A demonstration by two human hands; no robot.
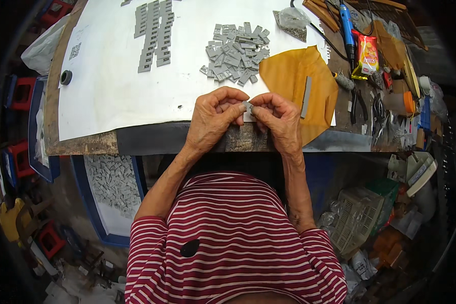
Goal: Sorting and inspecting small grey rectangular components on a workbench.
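Near the front edge of the workbench, my left hand and my right hand meet fingertip to fingertip. Between them they pinch a small grey plastic piece, partly hidden by the fingers. Just beyond my hands lies a loose pile of similar flat grey pieces. Farther left on the white sheet, more grey pieces stand in neat columns. By my right hand a grey strip rests on a brown paper sheet.
White paper covers most of the bench. At the right are a blue electric screwdriver, a red snack packet and pliers. A black ring sits at the left. Below stands a blue tray of grey pieces.
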